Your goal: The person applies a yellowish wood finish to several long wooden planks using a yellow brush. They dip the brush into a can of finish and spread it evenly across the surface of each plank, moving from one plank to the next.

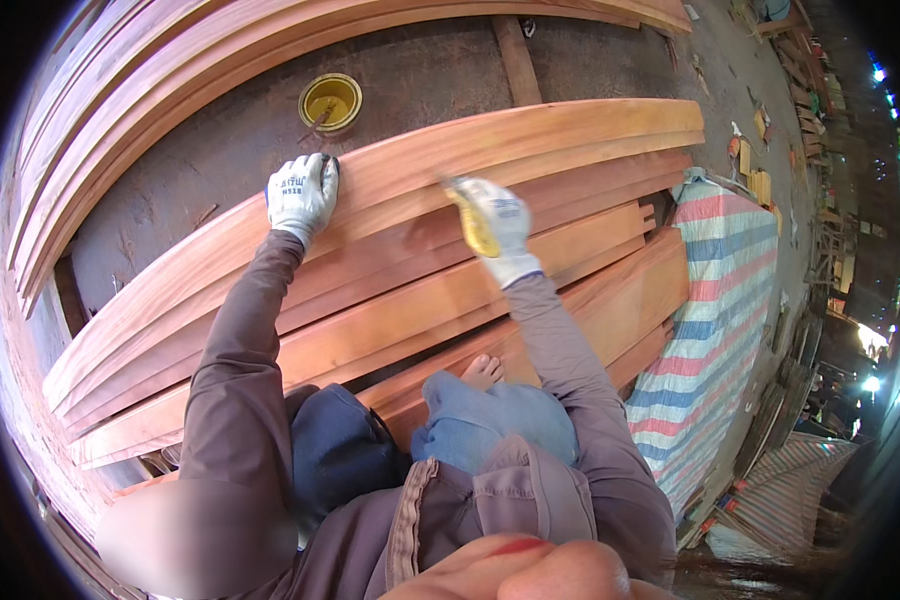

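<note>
My left hand (303,198), in a white glove with dark trim, rests at the far edge of a long reddish wooden plank (400,170), its fingers curled over that edge. Farther right, my right hand (494,222) is over the planks in a white glove with a yellow palm side. Its fingers are closed, and a small greyish tip shows by them, too blurred to name. Just beyond the left hand, a round yellow can (330,103) holds yellowish matter, with a thin brown stick leaning in it.
More long planks (170,95) lie stacked at the far left, and others (610,300) lie beside my legs. A red, white and blue striped sheet (715,300) covers something at the right. A wooden crosspiece (516,60) stands behind the nearer planks. My bare foot (483,372) touches the wood.
</note>
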A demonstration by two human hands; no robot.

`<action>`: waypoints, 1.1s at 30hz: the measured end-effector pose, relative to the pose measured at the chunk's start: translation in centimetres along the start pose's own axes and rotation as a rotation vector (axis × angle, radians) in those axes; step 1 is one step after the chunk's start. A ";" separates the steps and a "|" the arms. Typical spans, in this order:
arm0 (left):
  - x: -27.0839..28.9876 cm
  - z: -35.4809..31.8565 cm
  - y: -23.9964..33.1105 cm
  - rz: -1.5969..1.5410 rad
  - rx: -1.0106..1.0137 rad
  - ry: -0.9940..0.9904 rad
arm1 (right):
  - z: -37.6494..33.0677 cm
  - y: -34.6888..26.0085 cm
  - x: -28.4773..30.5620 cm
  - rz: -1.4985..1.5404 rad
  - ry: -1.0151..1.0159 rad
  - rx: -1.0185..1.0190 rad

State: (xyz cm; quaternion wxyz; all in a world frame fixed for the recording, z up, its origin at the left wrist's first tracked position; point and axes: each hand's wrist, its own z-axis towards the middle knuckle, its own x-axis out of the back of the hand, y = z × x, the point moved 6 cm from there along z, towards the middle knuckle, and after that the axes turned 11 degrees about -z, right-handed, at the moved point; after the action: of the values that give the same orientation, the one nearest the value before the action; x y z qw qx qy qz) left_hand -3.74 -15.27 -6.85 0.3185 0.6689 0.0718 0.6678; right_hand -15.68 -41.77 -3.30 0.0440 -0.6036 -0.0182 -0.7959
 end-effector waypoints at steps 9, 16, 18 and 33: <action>0.1 0.0 1.0 0.025 -0.028 0.002 | 2.3 3.7 1.0 -0.092 -0.093 -0.137; 0.1 0.2 0.8 -0.004 -0.037 0.013 | 1.5 6.9 -1.9 0.458 0.016 -0.124; 0.3 -0.4 0.2 0.010 -0.023 0.002 | 2.9 8.7 0.7 0.180 0.129 0.077; 0.0 -0.1 0.4 0.047 -0.024 -0.020 | 2.0 10.8 -2.2 0.138 0.037 0.303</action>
State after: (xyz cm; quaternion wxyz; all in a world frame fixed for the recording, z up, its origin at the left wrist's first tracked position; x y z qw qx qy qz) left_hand -3.98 -15.57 -6.69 0.3112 0.6730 0.0448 0.6694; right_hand -12.20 -52.28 -5.15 0.1894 -0.5750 -0.0958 -0.7901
